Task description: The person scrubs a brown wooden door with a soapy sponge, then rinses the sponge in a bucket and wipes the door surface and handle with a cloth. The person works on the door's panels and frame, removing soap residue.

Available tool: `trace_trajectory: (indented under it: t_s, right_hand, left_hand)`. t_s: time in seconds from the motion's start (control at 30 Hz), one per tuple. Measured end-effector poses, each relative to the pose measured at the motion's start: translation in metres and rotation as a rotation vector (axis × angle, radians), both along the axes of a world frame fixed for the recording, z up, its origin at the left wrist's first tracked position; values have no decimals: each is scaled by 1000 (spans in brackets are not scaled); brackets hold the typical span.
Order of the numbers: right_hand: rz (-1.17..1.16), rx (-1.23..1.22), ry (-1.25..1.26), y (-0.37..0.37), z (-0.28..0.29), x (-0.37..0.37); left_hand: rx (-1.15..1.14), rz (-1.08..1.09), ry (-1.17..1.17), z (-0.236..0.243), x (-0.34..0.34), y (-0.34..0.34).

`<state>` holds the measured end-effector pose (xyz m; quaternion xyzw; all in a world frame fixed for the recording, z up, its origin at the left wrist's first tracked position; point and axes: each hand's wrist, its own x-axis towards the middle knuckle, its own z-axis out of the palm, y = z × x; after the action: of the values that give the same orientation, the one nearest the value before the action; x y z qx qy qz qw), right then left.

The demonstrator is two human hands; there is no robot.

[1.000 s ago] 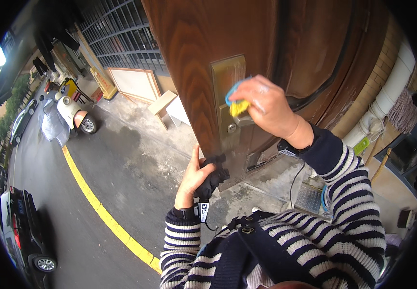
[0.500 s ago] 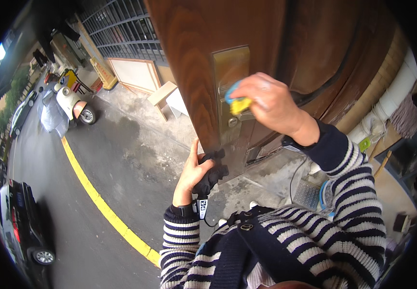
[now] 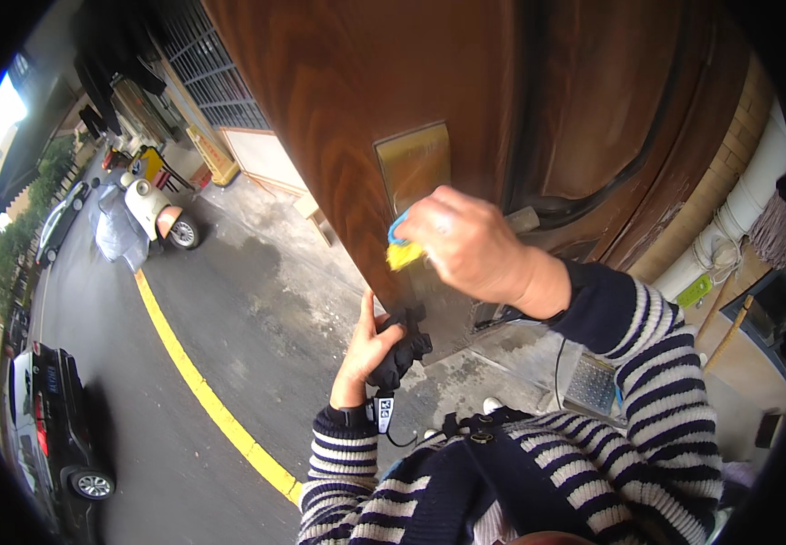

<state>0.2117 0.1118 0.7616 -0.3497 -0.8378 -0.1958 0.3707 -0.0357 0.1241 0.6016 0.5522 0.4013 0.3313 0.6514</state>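
Brown wooden door (image 3: 465, 109) fills 12 to 2 o'clock. Brass plate (image 3: 414, 163) on its edge, centre frame. Right hand (image 3: 470, 245) closed around a yellow-and-blue cloth (image 3: 402, 250), pressed just below the plate. Left hand (image 3: 370, 345) at 6 o'clock, fingers wrapped on a black handle (image 3: 402, 350). Small white tag (image 3: 384, 411) hangs under it. Green label (image 3: 694, 291) on white pipe (image 3: 729, 227), 3 o'clock.
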Motion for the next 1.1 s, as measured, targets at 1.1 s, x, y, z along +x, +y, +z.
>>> trace_trajectory:
  t_s: [1.1]
  right_hand:
    - [10,171,47,6,36,7]
  left_hand:
    - [1,29,-75,5,0,-13]
